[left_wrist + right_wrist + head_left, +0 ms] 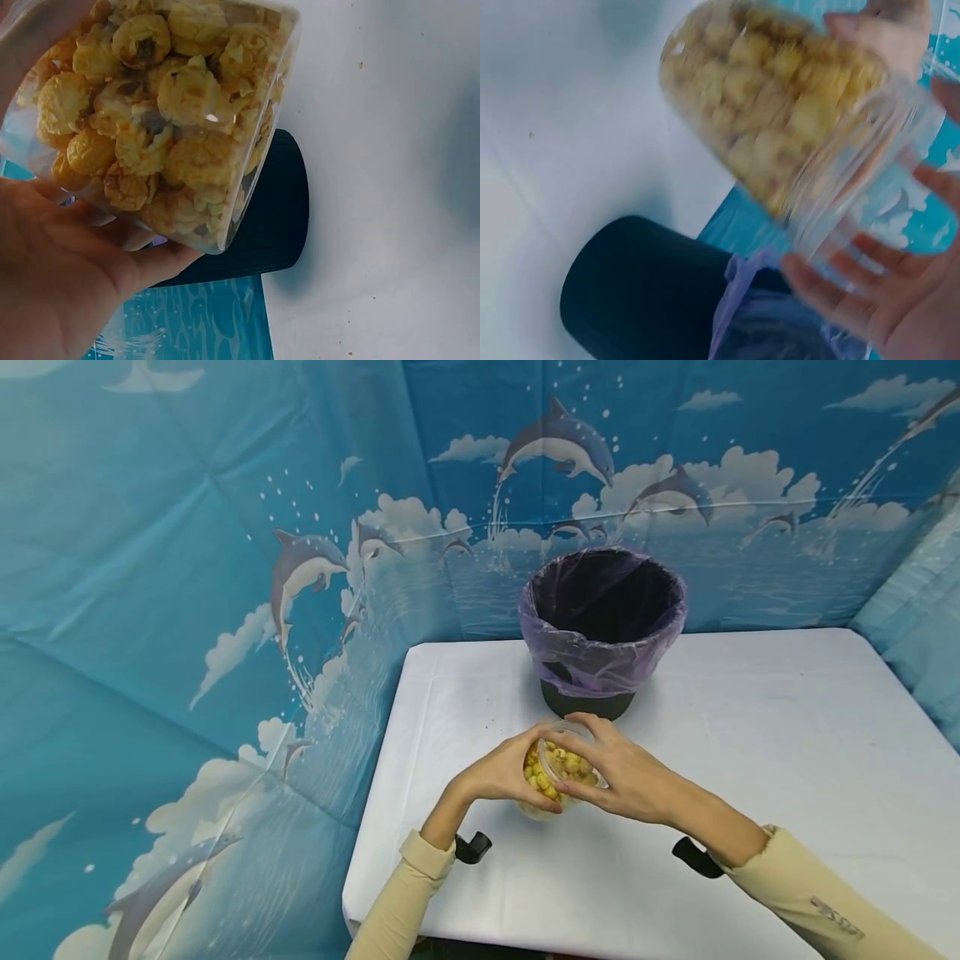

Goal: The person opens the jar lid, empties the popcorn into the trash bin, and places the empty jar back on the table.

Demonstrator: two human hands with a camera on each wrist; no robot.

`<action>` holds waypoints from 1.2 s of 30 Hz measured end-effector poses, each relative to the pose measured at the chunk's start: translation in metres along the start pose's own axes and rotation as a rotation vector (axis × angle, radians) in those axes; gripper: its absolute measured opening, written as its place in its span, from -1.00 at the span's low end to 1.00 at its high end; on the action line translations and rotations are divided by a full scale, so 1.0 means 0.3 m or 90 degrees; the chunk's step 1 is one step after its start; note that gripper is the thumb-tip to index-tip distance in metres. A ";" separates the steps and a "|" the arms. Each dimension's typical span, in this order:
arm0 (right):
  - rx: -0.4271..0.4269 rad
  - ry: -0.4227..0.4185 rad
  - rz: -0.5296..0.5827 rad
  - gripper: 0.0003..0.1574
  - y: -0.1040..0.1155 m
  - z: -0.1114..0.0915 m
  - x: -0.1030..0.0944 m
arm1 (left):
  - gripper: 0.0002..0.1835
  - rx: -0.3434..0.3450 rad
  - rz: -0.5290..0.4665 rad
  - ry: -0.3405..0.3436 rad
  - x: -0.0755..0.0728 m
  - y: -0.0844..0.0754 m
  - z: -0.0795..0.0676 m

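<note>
A clear plastic jar [542, 783] full of yellow popcorn is held over the white table, tilted. My left hand [497, 771] grips its side, with thumb and fingers wrapped around the body. In the left wrist view popcorn [142, 112] shows through the jar's wall and flat base. My right hand [630, 772] holds the clear round lid [568, 763] at the jar's mouth, its fingers curled around the edge. From the right wrist, the transparent mouth end of the jar [765, 97] lies close to the right fingers [825, 289].
Behind the hands stands a dark bin [588, 703] lined with a purple plastic bag [600, 664], its opening facing up. The white tablecloth [780, 735] carries a few small crumbs. Blue dolphin-print curtains [187, 568] hang along the back and left sides.
</note>
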State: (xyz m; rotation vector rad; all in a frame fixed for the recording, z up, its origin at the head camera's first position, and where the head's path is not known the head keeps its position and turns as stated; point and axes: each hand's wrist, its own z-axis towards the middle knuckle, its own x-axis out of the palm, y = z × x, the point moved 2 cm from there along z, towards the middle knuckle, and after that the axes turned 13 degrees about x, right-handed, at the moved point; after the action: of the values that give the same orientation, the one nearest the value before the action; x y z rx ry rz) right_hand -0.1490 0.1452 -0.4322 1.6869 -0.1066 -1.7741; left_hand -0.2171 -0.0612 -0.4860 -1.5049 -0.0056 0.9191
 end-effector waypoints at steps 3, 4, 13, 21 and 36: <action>-0.068 0.013 0.006 -0.15 -0.018 -0.002 -0.014 | 0.17 0.014 -0.005 0.024 -0.001 -0.001 -0.001; -0.088 0.016 0.005 -0.13 -0.023 -0.003 -0.018 | 0.17 0.020 -0.004 0.031 -0.002 -0.001 -0.002; -0.064 0.033 -0.027 -0.15 -0.111 -0.004 -0.076 | 0.16 0.012 -0.012 0.026 -0.004 0.030 -0.021; 0.029 0.041 -0.091 -0.16 -0.306 -0.029 -0.125 | 0.19 -0.020 -0.011 0.008 -0.009 0.053 -0.042; 0.147 0.080 -0.123 -0.22 -0.631 -0.100 -0.057 | 0.21 -0.029 -0.012 0.001 -0.004 0.096 -0.054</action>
State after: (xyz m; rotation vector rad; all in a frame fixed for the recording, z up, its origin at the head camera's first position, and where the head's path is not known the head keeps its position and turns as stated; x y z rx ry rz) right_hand -0.2002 0.3108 -0.5161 2.0294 -0.0983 -1.8464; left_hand -0.2239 -0.0809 -0.5115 -1.5458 -0.0393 0.9082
